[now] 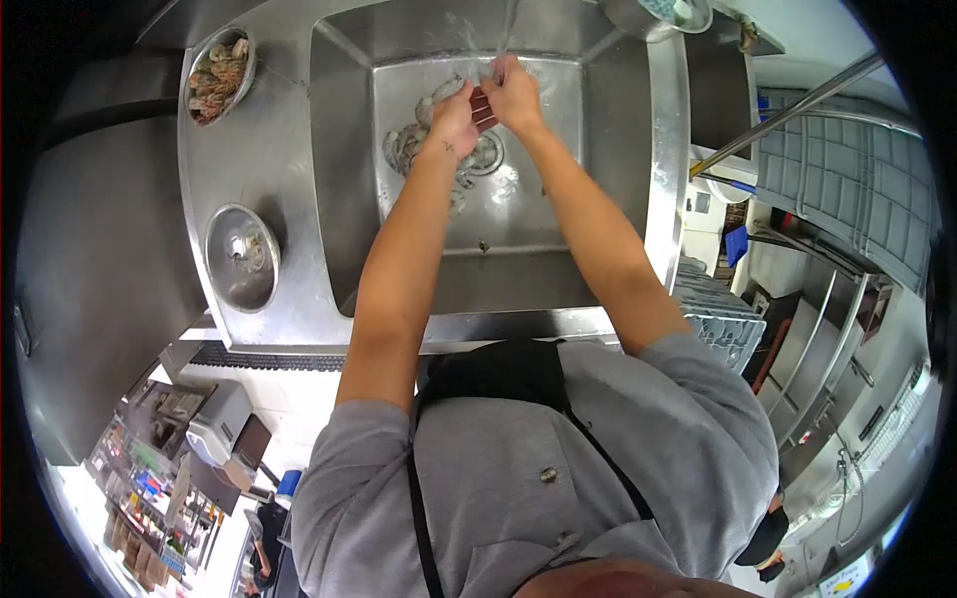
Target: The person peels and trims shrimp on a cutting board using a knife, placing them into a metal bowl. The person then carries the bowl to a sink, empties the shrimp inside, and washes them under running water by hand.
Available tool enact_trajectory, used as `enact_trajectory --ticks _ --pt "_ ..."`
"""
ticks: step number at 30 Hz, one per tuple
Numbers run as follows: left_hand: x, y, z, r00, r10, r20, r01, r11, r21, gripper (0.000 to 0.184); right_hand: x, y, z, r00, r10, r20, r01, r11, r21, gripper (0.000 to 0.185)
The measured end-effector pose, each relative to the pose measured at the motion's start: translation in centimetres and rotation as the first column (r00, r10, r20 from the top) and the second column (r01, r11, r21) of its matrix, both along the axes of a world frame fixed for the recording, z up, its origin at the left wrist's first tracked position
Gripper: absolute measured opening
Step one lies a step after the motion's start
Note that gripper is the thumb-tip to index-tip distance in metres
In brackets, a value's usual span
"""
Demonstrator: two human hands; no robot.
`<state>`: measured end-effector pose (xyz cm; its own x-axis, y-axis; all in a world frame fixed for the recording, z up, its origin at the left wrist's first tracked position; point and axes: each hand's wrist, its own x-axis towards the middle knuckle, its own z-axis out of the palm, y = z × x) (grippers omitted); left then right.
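Note:
My left hand (456, 124) and my right hand (515, 98) meet over the far part of a steel sink (558, 214), by a thin stream of running water (506, 30). The left fingers reach across beneath the right hand, whose fingers are curled in. Whatever lies between them is mostly hidden; only a small greyish bit shows. Grey raw shrimp (406, 146) lie in a loose pile on the sink floor, beside and beyond my left hand. Just below the hands is the round drain (485, 154), with a few shrimp against it.
On the left counter stand a metal bowl (247, 84) of orange-brown shrimp heads or shells and a second bowl (215, 261) with small scraps. Another container (688, 14) sits at the far right corner. A grey plastic rack (726, 334) is right of the sink. Other people are in the background.

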<state>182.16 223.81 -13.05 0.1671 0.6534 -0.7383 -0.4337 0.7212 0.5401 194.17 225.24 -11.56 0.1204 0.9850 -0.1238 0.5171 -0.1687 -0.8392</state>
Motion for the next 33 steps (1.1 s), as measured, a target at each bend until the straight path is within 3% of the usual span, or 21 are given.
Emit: enact_trajectory --ticks 2,3,11,13,16,19,21,23,25,27,30,33 --pt "1.6 1.0 -1.5 0.946 0.180 0.271 -0.199 0.979 0.044 0.027 0.5 -1.0 2.1 1.000 -0.025 0.008 0.025 0.999 0.047 0.032" --pt "2.5 1.2 -0.1 0.937 0.262 0.229 -0.264 0.964 -0.024 0.023 0.8 -1.6 2.9 0.999 -0.042 -0.028 0.044 0.997 0.064 0.032" --pt "1.8 -0.4 1.5 0.963 0.133 0.236 -0.179 0.966 0.188 0.008 2.5 -3.6 2.0 0.998 -0.046 0.054 0.038 0.991 0.127 0.030" --pt "1.6 -0.8 1.6 0.964 0.135 0.227 -0.186 0.957 0.221 0.008 2.7 -3.9 2.1 0.979 -0.019 0.201 -0.045 0.950 0.309 0.035" --pt "1.0 -1.1 2.2 0.969 0.063 0.239 -0.133 0.948 0.289 0.008 2.2 -4.2 3.1 0.997 -0.011 0.074 -0.017 0.925 0.379 0.043" --pt "0.7 -1.1 2.8 0.983 0.022 0.182 -0.082 0.940 0.331 0.007 2.4 -3.6 3.9 0.978 0.104 0.179 -0.172 0.887 0.429 0.046" --pt "0.4 -0.6 3.0 0.978 0.004 0.208 -0.079 0.932 0.354 0.009 2.3 -3.4 4.1 0.982 0.112 0.151 -0.167 0.893 0.419 0.042" --pt "0.4 0.0 2.7 0.967 0.053 0.248 -0.136 0.934 0.331 0.012 2.1 -3.3 4.3 0.985 0.122 0.122 -0.162 0.896 0.413 0.039" --pt "0.4 0.7 2.6 0.953 0.105 0.285 -0.194 0.933 0.304 0.015 2.1 -3.6 4.2 0.967 0.072 0.243 -0.194 0.827 0.527 0.034" --pt "0.6 1.2 2.4 0.875 0.239 0.421 -0.332 0.929 0.164 0.018 2.2 -4.3 4.2 0.957 0.057 0.286 -0.213 0.806 0.552 0.032" --pt "1.8 1.2 6.2 0.834 0.357 0.421 -0.427 0.901 0.082 0.011 2.4 -4.8 4.1 0.955 0.016 0.298 -0.192 0.796 0.573 0.030" --pt "1.3 1.8 5.6 0.872 0.249 0.421 -0.341 0.927 0.158 0.015 2.2 -4.0 4.5 0.982 -0.032 0.185 -0.079 0.823 0.562 0.026"
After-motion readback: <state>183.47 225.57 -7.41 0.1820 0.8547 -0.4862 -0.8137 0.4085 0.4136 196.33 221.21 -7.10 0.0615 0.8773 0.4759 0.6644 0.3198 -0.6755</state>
